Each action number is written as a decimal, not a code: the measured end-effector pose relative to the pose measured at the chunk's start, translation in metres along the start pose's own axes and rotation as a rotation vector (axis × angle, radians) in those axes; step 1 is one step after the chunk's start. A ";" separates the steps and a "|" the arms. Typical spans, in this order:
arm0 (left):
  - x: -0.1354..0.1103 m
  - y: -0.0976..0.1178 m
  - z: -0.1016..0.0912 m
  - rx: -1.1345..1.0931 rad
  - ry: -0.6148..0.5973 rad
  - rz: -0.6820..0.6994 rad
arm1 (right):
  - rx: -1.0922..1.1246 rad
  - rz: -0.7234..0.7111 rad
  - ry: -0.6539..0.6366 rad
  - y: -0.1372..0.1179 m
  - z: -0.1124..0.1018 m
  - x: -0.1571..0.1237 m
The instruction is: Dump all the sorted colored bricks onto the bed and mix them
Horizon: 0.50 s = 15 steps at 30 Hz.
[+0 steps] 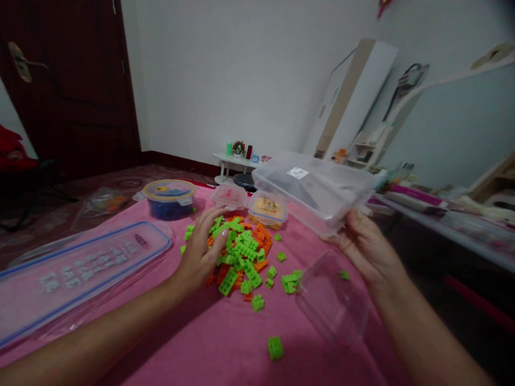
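A heap of green and orange toy bricks (241, 252) lies in the middle of the pink tablecloth (209, 343). My left hand (201, 252) rests on the left side of the heap, fingers curved loosely over the bricks. My right hand (364, 244) is closed on the underside of a large clear plastic box (314, 187), which it holds tilted up above the table's right part. Single green bricks (276, 347) lie scattered nearer to me.
A long clear lid with a blue rim (80, 268) lies at the left. At the back stand a round blue tub (169, 199) and two small lidded boxes (267, 209). Another clear container (333, 300) lies on the cloth below the held box. A cluttered shelf (442, 214) runs along the right.
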<state>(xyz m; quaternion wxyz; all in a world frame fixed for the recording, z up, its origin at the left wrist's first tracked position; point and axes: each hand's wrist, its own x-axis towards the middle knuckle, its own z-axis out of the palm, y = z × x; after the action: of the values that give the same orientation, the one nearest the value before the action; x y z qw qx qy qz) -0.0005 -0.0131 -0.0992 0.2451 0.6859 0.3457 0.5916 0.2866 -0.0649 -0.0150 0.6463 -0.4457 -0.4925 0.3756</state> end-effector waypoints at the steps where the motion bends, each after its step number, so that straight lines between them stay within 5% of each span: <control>1: -0.004 0.005 0.004 0.042 -0.088 0.074 | -0.081 -0.053 0.035 -0.003 -0.009 0.009; 4: -0.019 0.016 0.019 0.155 -0.394 0.324 | -0.463 -0.127 0.063 0.002 -0.038 0.043; 9: -0.043 0.026 0.052 0.283 -0.791 0.620 | -1.298 -0.154 -0.128 0.046 -0.083 0.081; 15: -0.054 0.036 0.094 0.338 -0.951 0.609 | -1.352 -0.127 -0.165 0.079 -0.118 0.083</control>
<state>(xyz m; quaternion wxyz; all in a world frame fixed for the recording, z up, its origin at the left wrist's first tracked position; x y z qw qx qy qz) 0.0954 -0.0703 -0.1235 0.0797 0.9737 0.0750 0.1997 0.4173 0.0130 -0.0786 0.2069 -0.6917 -0.6916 -0.0204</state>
